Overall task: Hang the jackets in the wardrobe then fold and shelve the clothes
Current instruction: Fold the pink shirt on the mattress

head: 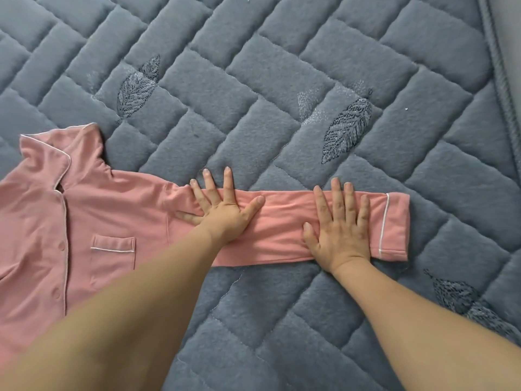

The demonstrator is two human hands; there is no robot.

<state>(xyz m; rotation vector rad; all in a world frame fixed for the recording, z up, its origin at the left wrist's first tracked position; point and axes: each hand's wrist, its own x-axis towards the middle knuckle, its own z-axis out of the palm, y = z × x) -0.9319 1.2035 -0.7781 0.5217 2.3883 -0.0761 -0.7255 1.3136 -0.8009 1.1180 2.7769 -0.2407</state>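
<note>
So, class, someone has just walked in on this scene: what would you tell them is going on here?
A person is laying out a pink button-up pyjama shirt on a grey quilted bed cover. One sleeve is stretched out flat to the side. Both hands press on it with straight, spread fingers: the left hand near the shoulder, the right hand near the white-piped cuff. The shirt lies front up, buttoned, and is not yet folded.

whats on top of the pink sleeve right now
Both hands lie flat on the sleeve: left hand near the shoulder, right hand near the cuff. The fabric under the palms is hidden.
</note>
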